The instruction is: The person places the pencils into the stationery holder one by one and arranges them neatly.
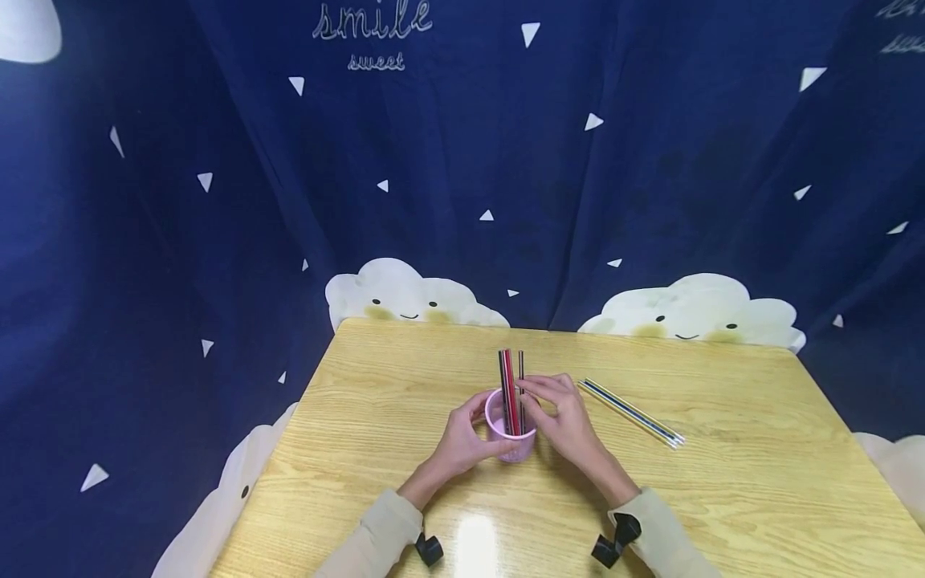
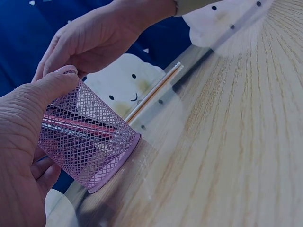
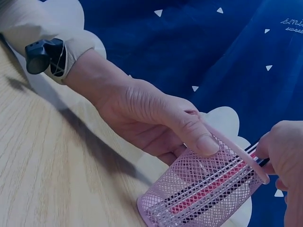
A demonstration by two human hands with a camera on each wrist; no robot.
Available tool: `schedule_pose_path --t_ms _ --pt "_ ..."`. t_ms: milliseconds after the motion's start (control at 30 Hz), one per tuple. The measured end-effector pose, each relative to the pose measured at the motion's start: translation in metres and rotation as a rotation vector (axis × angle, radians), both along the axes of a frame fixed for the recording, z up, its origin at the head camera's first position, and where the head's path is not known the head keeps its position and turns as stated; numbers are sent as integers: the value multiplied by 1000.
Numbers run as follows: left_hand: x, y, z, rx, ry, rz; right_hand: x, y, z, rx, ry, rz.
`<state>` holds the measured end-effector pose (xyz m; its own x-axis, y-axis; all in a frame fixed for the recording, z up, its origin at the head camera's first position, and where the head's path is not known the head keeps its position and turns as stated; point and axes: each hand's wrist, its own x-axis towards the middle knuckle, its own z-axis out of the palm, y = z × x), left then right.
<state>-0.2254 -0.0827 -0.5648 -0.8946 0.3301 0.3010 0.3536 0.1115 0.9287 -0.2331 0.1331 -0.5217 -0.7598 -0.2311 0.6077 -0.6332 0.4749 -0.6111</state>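
A pink mesh pen holder (image 1: 515,451) stands on the wooden table, with my left hand (image 1: 462,437) gripping round its side, thumb near the rim. Inside it, red and black pencils (image 1: 509,385) stand upright, and their lower ends show through the mesh in both wrist views. My right hand (image 1: 564,413) is at the rim on the right, its fingers pinching a dark pencil (image 1: 521,365) that stands a little apart from the others. In the right wrist view the right fingertips are partly cut off by the frame edge.
Several blue, white and yellowish pencils (image 1: 632,413) lie together on the table (image 1: 759,482) to the right of the holder. Behind the table hangs a dark blue curtain (image 1: 462,160) with white triangles and clouds. Both wrists wear small black cameras (image 1: 429,550).
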Motion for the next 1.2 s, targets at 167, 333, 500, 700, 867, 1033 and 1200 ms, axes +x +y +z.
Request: schedule_pose_path --t_ms 167,333,500,700,867,1033,1200 --pt "1 1 1 19 -8 1 2 3 -1 9 -29 10" --pt "0 2 1 28 -5 4 5 11 -1 -13 -43 15" --pt "0 2 2 5 -17 1 6 27 -1 -14 -50 -7" --pt "0 2 2 -24 -19 14 6 53 -10 27 -52 -65" --pt "0 1 2 -32 -14 20 7 76 -22 64 -31 -95" --pt "-1 0 0 -23 -20 17 10 95 -35 135 -11 -119" --pt "0 0 0 -24 -19 15 13 111 -46 255 4 -173"
